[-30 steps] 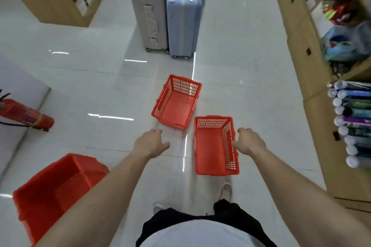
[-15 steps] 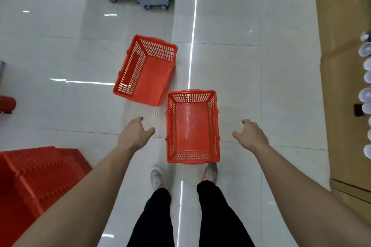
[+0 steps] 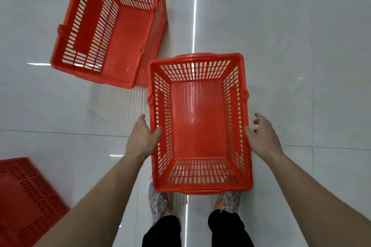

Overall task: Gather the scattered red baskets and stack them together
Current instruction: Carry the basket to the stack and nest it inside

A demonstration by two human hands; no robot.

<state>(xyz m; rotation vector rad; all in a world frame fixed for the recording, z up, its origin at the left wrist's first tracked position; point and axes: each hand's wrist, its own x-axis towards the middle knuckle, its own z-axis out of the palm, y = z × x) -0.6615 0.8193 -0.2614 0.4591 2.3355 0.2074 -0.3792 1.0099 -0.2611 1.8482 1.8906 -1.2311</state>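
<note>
Hands [image 3: 141, 138] [image 3: 263, 138] closer, now at basket [image 3: 197, 124] sides

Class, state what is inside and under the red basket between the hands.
Inside the basket: nothing, only its bare red bottom. Its near edge hides the toes of the shoes; the floor beneath is covered.

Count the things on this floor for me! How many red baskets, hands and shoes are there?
Red baskets: 3 (near basket, far basket, basket at lower left)
Hands: 2 (left hand, right hand)
Shoes: 2 (left shoe, right shoe)
Total: 7
</note>
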